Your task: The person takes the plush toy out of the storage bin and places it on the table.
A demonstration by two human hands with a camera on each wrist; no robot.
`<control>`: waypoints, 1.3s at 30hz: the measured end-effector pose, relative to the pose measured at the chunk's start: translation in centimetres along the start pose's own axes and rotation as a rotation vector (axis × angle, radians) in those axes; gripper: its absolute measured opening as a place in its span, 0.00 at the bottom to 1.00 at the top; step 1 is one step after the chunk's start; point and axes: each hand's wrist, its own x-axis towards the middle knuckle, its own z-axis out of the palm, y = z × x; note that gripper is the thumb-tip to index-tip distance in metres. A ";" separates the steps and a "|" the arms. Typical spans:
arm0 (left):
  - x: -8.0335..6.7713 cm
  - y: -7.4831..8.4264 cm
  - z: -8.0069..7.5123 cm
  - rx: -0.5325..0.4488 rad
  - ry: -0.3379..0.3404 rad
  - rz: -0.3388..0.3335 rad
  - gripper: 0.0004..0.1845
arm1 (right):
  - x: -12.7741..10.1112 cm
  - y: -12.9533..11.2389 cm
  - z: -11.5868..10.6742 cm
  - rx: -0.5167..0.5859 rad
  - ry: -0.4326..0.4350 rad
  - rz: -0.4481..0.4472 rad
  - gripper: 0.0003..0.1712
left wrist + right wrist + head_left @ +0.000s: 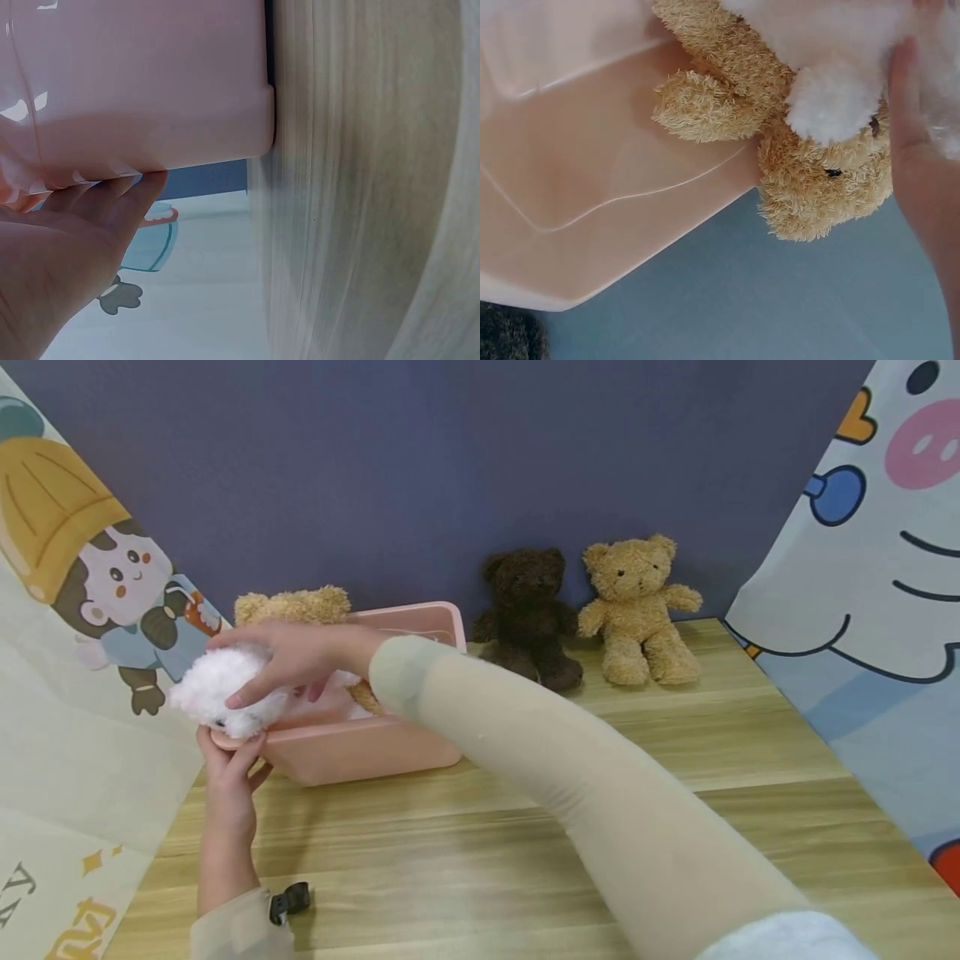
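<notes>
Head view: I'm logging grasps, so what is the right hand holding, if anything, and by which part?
The right hand holds a white plush toy by its head.

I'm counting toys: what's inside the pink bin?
A tan teddy bear, its head above the back rim, and, partly, a white plush toy in the right hand. Anything beneath them or behind the right sleeve is covered.

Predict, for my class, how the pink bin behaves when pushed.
The pink bin would probably stay stiff, since it holds straight edges. Its glossy side might feel slippery. Looking broad for its height, it seems unlikely to tip.
</notes>
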 end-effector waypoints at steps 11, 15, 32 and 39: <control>0.1 0.1 0.0 0.015 0.013 -0.016 0.39 | 1.6 -0.4 1.6 -0.122 0.111 0.086 0.46; 0.3 0.1 0.1 0.008 0.023 -0.018 0.39 | 1.3 -0.5 1.6 -0.148 0.130 0.104 0.44; 0.1 -0.4 -1.0 -0.022 0.055 -0.027 0.37 | 1.7 -1.2 3.2 -0.235 0.209 0.106 0.42; 0.1 -0.4 -0.4 -0.020 0.038 -0.040 0.38 | 0.7 -0.1 2.6 -0.188 0.291 0.033 0.41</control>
